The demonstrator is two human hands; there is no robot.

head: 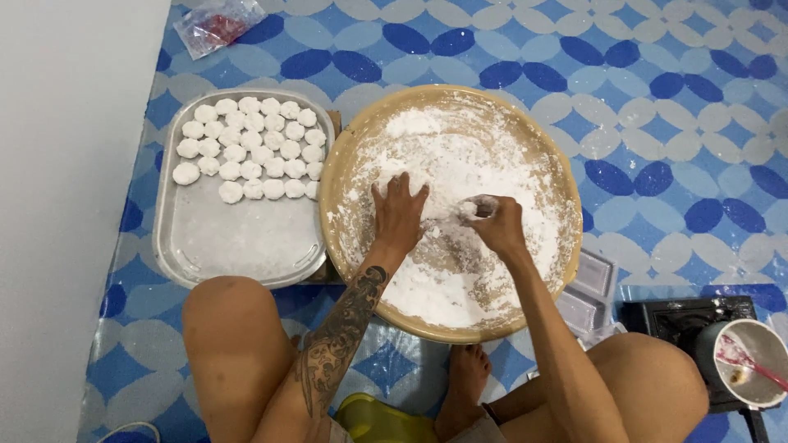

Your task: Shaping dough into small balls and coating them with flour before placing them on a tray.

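A wide round wooden tray [345, 161] lies on the floor mat, dusted with white flour [460, 148]. My left hand [398, 215] lies flat in the flour near the tray's middle, fingers spread. My right hand [495, 223] is curled around a small white dough lump [474, 207] just to the right of it. A rectangular metal tray [238, 242] stands to the left, its far half filled with several rows of round white dough balls [250, 149].
A small plastic bag [217, 25] lies at the far left of the blue patterned mat [657, 98]. A white bowl with a pink spoon [751, 361] sits on a black stove at the right. My bare knees frame the near edge; a white wall runs along the left.
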